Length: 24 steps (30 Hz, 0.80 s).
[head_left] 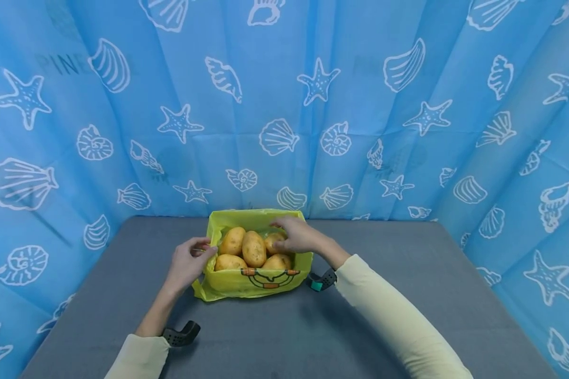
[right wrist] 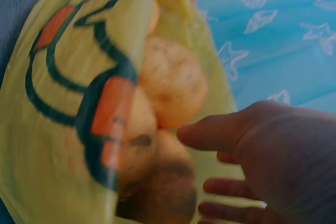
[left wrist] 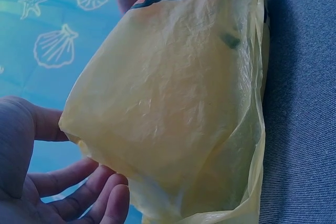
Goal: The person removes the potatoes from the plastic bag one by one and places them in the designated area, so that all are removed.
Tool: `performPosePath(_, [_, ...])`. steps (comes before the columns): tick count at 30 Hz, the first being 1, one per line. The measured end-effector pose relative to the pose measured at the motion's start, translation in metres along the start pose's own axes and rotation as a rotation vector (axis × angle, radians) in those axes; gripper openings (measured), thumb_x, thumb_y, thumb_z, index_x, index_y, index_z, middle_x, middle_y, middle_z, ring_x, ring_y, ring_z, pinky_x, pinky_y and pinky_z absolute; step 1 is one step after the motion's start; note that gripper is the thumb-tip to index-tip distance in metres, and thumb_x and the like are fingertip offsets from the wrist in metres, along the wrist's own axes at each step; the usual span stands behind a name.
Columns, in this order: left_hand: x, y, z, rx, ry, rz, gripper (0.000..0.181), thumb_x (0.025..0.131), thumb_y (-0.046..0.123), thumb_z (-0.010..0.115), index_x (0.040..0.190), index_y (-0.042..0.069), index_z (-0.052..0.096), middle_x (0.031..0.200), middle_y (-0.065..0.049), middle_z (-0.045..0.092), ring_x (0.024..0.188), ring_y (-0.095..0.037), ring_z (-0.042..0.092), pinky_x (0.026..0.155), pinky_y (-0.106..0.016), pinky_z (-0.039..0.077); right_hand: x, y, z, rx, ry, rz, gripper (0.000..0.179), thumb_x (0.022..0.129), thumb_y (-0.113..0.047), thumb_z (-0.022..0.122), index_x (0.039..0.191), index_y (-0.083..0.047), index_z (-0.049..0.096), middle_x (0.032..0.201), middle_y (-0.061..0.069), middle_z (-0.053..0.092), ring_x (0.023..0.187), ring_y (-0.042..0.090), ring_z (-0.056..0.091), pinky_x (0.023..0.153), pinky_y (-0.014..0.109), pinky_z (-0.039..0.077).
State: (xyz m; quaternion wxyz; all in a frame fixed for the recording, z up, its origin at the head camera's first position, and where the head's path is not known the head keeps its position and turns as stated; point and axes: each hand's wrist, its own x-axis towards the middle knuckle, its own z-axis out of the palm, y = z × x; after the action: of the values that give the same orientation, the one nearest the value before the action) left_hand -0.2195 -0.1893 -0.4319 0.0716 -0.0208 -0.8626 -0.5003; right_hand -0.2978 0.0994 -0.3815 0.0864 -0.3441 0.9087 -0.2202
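A yellow-green plastic bag [head_left: 208,281], its mouth spread wide, stands on the table with several potatoes [head_left: 253,249] inside. An orange-and-black pattern is printed on its front side. My left hand [head_left: 187,263] holds the bag's left rim between thumb and fingers; in the left wrist view the thumb tip goes behind the plastic edge [left wrist: 65,124]. Over the right side of the opening, my right hand [head_left: 300,235] reaches in with its fingers spread. In the right wrist view its thumb is close to a potato [right wrist: 173,82]; whether it touches cannot be told.
The grey table [head_left: 246,337] lies under the bag. Behind it and along both sides hangs a blue curtain [head_left: 284,173] with white shells and starfish. A black strap [head_left: 182,334] is at the left wrist, another black strap [head_left: 323,280] at the right.
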Motion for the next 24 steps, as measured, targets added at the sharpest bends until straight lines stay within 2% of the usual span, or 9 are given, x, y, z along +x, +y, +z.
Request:
performPosePath(5, [0.0, 0.0, 0.001, -0.001, -0.007, -0.001, 0.045, 0.09, 0.039, 0.06, 0.122, 0.007, 0.058, 0.106, -0.01, 0.06, 0.097, -0.026, 0.056, 0.072, -0.034, 0.048, 0.008, 0.011, 0.01, 0.026, -0.073, 0.109, 0.055, 0.089, -0.026, 0.065, 0.135, -0.001, 0.046, 0.133, 0.015, 0.05, 0.12, 0.03, 0.049, 0.095, 0.044, 0.042])
performPosePath(8, [-0.001, 0.0, 0.002, 0.006, -0.001, -0.005, 0.045, 0.09, 0.039, 0.061, 0.121, 0.007, 0.058, 0.105, -0.01, 0.06, 0.096, -0.025, 0.056, 0.073, -0.034, 0.048, 0.008, 0.017, 0.014, 0.053, -0.057, 0.128, 0.052, 0.088, -0.029, 0.066, 0.131, -0.004, 0.052, 0.128, 0.011, 0.055, 0.115, 0.026, 0.052, 0.091, 0.041, 0.044])
performPosePath(10, [-0.001, 0.0, 0.002, 0.01, -0.001, -0.006, 0.045, 0.09, 0.039, 0.06, 0.121, 0.007, 0.058, 0.105, -0.009, 0.06, 0.096, -0.025, 0.057, 0.073, -0.034, 0.048, 0.007, 0.018, 0.014, 0.072, -0.015, 0.11, 0.05, 0.086, -0.03, 0.068, 0.128, -0.006, 0.055, 0.124, 0.009, 0.057, 0.112, 0.024, 0.054, 0.089, 0.039, 0.045])
performPosePath(13, [-0.002, 0.0, 0.001, 0.007, 0.0, 0.0, 0.044, 0.091, 0.038, 0.06, 0.121, 0.006, 0.058, 0.105, -0.01, 0.06, 0.097, -0.026, 0.057, 0.074, -0.034, 0.048, 0.0, 0.016, 0.009, 0.098, 0.088, 0.075, 0.051, 0.083, -0.035, 0.071, 0.125, -0.01, 0.058, 0.119, 0.004, 0.059, 0.107, 0.019, 0.055, 0.086, 0.037, 0.046])
performPosePath(18, [-0.002, 0.002, 0.0, 0.009, 0.001, 0.011, 0.045, 0.091, 0.037, 0.06, 0.122, 0.004, 0.058, 0.105, -0.012, 0.06, 0.097, -0.027, 0.057, 0.075, -0.038, 0.048, -0.019, 0.009, -0.01, 0.239, 0.312, 0.054, 0.059, 0.082, -0.039, 0.071, 0.132, -0.013, 0.052, 0.12, 0.005, 0.053, 0.103, 0.022, 0.053, 0.08, 0.038, 0.047])
performPosePath(21, [-0.001, 0.002, 0.0, 0.014, -0.006, 0.011, 0.046, 0.091, 0.038, 0.06, 0.122, 0.004, 0.057, 0.106, -0.012, 0.06, 0.098, -0.027, 0.057, 0.076, -0.039, 0.049, -0.031, 0.017, -0.021, 0.318, 0.466, 0.101, 0.061, 0.083, -0.04, 0.069, 0.134, -0.013, 0.05, 0.12, 0.009, 0.049, 0.1, 0.026, 0.051, 0.074, 0.039, 0.047])
performPosePath(24, [-0.001, 0.001, 0.0, 0.015, -0.014, 0.007, 0.045, 0.091, 0.038, 0.06, 0.122, 0.005, 0.057, 0.106, -0.012, 0.061, 0.099, -0.027, 0.058, 0.077, -0.04, 0.049, -0.043, 0.032, -0.029, 0.367, 0.598, 0.209, 0.061, 0.082, -0.042, 0.069, 0.131, -0.01, 0.052, 0.117, 0.011, 0.05, 0.099, 0.028, 0.051, 0.073, 0.04, 0.047])
